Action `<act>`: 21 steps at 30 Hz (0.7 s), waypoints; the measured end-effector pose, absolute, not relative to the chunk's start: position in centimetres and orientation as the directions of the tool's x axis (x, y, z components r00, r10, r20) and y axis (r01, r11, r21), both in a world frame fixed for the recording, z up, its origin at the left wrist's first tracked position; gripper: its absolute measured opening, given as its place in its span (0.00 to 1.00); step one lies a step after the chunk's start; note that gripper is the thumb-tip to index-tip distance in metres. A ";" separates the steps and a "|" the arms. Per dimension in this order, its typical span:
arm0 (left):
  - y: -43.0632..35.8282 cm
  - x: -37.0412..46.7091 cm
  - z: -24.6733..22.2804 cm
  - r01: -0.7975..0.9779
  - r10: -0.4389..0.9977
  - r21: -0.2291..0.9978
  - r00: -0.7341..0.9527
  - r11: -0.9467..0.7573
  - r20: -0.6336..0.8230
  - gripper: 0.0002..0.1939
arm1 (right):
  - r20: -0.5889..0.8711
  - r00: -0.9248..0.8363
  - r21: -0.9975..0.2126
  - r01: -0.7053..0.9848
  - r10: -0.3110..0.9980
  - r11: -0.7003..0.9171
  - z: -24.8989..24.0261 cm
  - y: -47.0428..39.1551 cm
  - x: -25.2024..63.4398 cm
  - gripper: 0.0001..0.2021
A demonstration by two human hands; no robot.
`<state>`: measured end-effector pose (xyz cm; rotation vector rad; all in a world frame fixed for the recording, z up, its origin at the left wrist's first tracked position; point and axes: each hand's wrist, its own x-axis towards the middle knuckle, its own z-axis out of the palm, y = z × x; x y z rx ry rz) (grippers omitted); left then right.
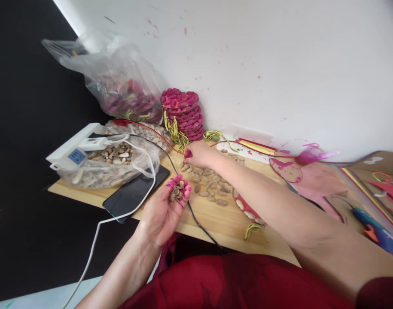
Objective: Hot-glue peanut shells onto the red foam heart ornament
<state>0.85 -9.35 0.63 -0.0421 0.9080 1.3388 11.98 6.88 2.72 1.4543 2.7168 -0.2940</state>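
Peanuts (221, 202): where, and how much looks finished?

Many lie loose on the desk (223, 223) by my pinched right hand (199, 155); I can't tell its contents. My cupped left hand (164, 214) holds brown bits (177, 193). The magenta stack (191, 116) looks finished; one red piece (247, 206) bears pale peanuts.

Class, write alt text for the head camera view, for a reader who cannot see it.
A pink-stained left hand cups small brown pieces at a wooden table, while the right hand reaches over scattered peanuts. Behind are a knobbly magenta stack and a clear plastic bag; a phone lies at left.
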 end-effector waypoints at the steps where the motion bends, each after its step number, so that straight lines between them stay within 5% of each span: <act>1: -9.4 0.8 0.6 -0.842 0.812 0.461 -0.048 0.281 -0.582 0.14 | -0.132 -0.557 -0.142 0.830 0.820 0.540 2.7 6.9 11.9 0.09; 14: -9.3 1.3 0.4 -0.830 0.830 0.500 -0.083 0.249 -0.552 0.14 | -0.140 -0.554 -0.204 0.827 0.821 0.523 3.2 6.7 12.0 0.09; 18: -9.4 1.4 0.4 -0.837 0.826 0.490 -0.084 0.245 -0.557 0.14 | -0.132 -0.567 -0.303 0.804 0.813 0.511 5.6 4.1 13.0 0.10; 21: -9.3 1.7 0.4 -0.865 0.842 0.457 -0.078 0.210 -0.534 0.17 | -0.114 -0.688 -0.503 0.662 0.716 0.556 6.9 0.9 13.6 0.07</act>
